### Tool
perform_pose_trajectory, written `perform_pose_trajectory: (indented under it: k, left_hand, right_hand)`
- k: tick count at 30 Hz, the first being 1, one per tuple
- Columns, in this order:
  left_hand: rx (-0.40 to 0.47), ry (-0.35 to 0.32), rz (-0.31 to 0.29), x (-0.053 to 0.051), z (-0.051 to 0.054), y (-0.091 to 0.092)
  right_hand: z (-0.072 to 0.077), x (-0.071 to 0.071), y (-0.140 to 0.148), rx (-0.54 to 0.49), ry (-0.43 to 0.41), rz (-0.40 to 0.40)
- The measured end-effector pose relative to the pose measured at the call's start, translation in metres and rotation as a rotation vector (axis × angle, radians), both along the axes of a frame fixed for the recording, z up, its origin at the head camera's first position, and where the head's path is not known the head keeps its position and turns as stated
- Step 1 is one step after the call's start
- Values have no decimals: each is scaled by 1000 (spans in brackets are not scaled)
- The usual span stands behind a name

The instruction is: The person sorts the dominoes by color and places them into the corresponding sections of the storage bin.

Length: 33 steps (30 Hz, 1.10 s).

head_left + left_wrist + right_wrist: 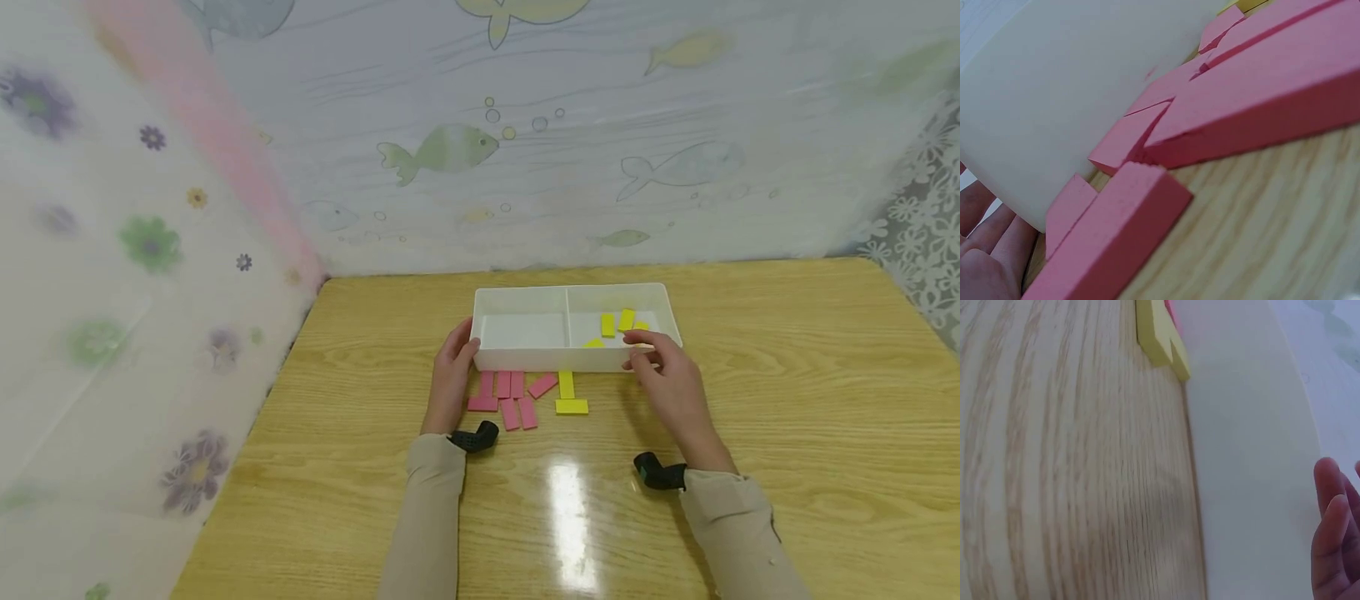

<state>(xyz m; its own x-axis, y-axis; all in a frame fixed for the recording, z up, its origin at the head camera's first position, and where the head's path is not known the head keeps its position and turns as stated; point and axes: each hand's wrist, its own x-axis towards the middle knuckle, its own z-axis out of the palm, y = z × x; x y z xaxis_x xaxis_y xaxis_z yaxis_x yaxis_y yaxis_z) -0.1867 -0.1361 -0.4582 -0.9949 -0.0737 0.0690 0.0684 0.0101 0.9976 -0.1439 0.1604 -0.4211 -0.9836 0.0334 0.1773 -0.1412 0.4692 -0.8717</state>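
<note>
A white two-compartment box [521,359] stands on the table. My left hand [452,364] grips its left end, thumb at the front corner and fingers along the side. My right hand [670,377] is at the front rim of the right compartment, its fingers over the rim and thumb in front of the wall; nothing shows between them. In the right wrist view, those fingertips [1327,472] are beside the wall's upper edge. Several yellow blocks [607,325] lie inside the right compartment, partly hidden by the front wall and hand. The left compartment holds no blocks.
Several flat pink blocks [510,414] lie before the box's left half, some close to its wall. Two yellow blocks [572,407] form a T shape to their right. A patterned wall covering [450,208] rises behind the wooden table [337,500], and another stands at left.
</note>
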Motion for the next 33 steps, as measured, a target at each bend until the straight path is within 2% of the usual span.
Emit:
perform_pose_trajectory:
  k: [7, 11, 19, 28, 33]
  left_hand:
    - [9, -2, 2, -1, 2, 1]
    - [10, -3, 2, 0, 3, 1]
    - [14, -7, 2, 1, 2, 1]
    - [21, -3, 2, 0, 1, 1]
    - [20, -8, 6, 0, 0, 1]
  right_hand:
    - [1, -1, -3, 3, 102, 64]
    - [1, -1, -4, 55, 106, 137]
    - [3, 2, -7, 97, 3, 322]
    - [0, 1, -11, 216, -86, 402]
    - [-2, 1, -12, 255, -110, 404]
